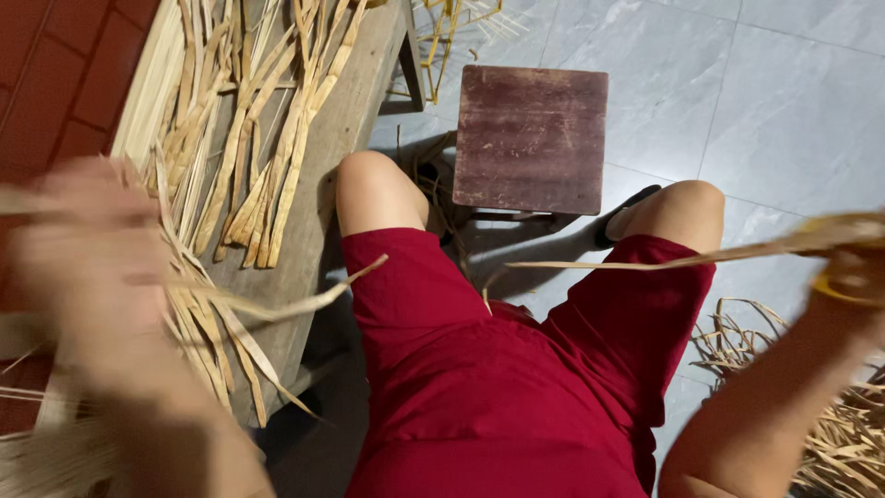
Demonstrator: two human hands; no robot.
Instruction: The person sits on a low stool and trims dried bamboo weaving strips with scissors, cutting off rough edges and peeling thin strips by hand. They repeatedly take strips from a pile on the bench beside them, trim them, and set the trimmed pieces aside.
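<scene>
My left hand (83, 267) is blurred at the left edge, closed around a bunch of pale straw strips (230, 309) that trail right over a wooden bench (346, 120). My right hand (853, 263) is at the far right edge, blurred, gripping a long thin straw strip (645, 263) that stretches left across my lap. A yellow band shows at that hand. I sit in red shorts (498, 369) with both knees bare.
A heap of dried straw strips (249, 120) lies on the bench. A small dark red wooden stool (530, 138) stands on the grey tiled floor ahead of my knees. More loose straw (830, 424) is piled at the lower right. Red floor tiles lie at the far left.
</scene>
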